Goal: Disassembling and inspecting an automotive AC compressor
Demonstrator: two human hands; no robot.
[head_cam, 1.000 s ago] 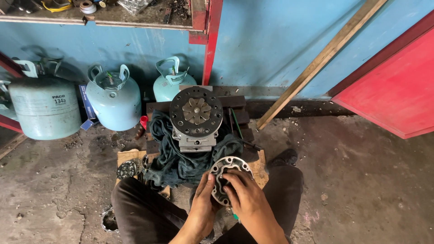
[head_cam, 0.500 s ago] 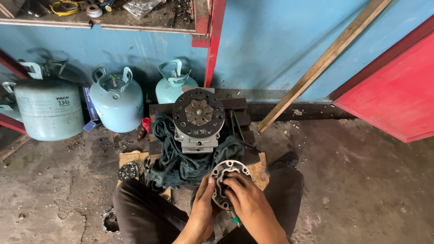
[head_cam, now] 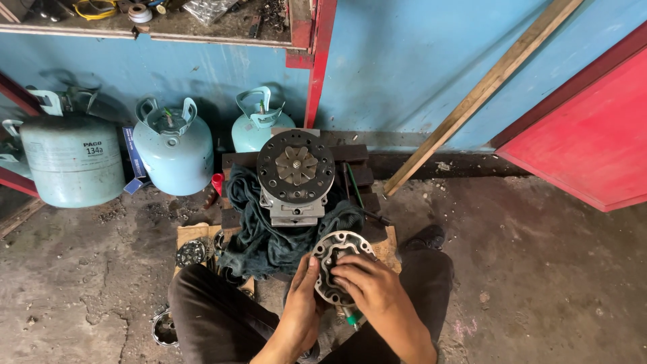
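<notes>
Now both hands, left hand [head_cam: 301, 305] and right hand [head_cam: 371, 288], close their fingers around the round metal plate [head_cam: 335, 264] just beside the dark cloth [head_cam: 269, 239].

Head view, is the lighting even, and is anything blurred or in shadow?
Head view: soft daylight, no glare; gas cylinders cast dim shadows on the blue wall; both hands and the round plate look sharp; straight plank shows little distortion.

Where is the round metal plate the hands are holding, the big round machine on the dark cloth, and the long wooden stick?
round metal plate [head_cam: 335, 251]: head view, on its upper rim.
big round machine [head_cam: 296, 166]: head view, on its star-shaped centre.
long wooden stick [head_cam: 482, 92]: head view, on its middle, leaning on the blue wall.
</notes>
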